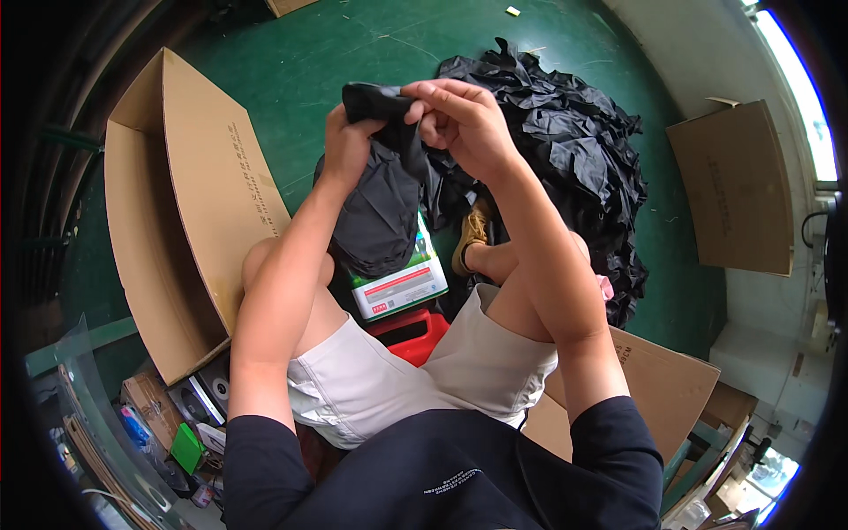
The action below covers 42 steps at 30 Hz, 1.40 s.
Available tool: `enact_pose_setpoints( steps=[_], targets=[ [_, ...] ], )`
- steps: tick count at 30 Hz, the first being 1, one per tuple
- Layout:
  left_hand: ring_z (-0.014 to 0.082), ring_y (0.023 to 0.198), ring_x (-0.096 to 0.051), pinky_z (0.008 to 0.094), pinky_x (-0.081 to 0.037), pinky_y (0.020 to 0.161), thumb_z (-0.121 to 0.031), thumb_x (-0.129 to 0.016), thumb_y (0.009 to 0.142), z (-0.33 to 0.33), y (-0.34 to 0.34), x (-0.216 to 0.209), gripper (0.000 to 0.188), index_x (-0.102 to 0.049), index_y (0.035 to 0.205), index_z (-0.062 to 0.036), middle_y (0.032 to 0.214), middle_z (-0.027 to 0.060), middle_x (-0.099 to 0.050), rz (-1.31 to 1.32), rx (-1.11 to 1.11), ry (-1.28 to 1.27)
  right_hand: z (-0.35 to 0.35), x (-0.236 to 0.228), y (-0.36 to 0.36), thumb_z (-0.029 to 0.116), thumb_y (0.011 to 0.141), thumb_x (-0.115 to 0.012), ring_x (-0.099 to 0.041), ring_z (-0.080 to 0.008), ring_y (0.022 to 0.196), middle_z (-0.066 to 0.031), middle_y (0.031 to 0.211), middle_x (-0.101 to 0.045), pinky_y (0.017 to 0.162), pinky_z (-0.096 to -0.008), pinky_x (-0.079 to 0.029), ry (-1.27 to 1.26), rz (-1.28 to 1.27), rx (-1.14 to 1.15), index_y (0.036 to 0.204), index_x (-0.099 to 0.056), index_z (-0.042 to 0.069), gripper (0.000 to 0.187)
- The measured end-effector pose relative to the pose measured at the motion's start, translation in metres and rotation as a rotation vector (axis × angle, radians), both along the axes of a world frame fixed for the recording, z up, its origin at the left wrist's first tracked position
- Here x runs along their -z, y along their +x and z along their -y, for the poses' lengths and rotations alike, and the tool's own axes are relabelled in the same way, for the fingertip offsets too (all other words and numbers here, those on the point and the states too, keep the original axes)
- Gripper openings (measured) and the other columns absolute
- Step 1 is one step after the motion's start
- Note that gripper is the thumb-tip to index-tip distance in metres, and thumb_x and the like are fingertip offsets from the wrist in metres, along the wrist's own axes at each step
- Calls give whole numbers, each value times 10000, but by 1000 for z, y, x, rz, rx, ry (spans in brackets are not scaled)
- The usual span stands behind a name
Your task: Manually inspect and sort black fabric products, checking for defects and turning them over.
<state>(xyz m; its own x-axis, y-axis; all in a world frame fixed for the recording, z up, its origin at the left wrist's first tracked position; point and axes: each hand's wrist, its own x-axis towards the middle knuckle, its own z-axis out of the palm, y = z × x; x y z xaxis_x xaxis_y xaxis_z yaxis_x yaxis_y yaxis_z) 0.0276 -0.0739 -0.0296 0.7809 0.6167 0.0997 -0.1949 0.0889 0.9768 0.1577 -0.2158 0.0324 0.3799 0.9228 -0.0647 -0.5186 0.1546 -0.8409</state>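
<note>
While both hands, left (pixel 346 146) and right (pixel 461 119), pinch a dark fabric piece (pixel 382 190), folding is judged underway; smoothing is called for next.

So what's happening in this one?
A person sits over a green floor, holding a piece of black fabric up in front of them with both hands. The left hand grips it from the side, while the right hand pinches its top edge. A heap of similar black fabric lies on the floor just beyond. An open cardboard box stands to the left, and a small white and green box sits between the knees.
</note>
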Motion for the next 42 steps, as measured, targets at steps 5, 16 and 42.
enact_pose_setpoints(
  steps=[5,16,42],
  targets=[
    [175,842,-655,284,-517,814,-36,-481,846,-21,11,-22,288,-663,1068,-12,951,80,-685,164,-24,-293,-15,-8,38,164,866,-702,-568,-78,929,-14,1028,-639,833,-219,-441,14,500,136,1249,-611,20,420],
    [156,997,-585,278,-457,907,-188,-608,929,-19,41,-15,421,-445,1248,32,1106,98,-601,89,-182,-454,-62,36,21,-48,787,-569,-598,-102,842,-77,973,-650,747,-246,-495,-177,947,282,1199,-599,-14,414],
    [48,643,-456,238,-384,581,-242,-620,964,-45,22,-24,256,-673,900,0,736,-45,-605,-96,-428,388,-39,21,53,41,873,-588,-543,-47,680,17,775,-638,650,-201,-439,-53,118,290,826,-659,15,89]
  ],
)
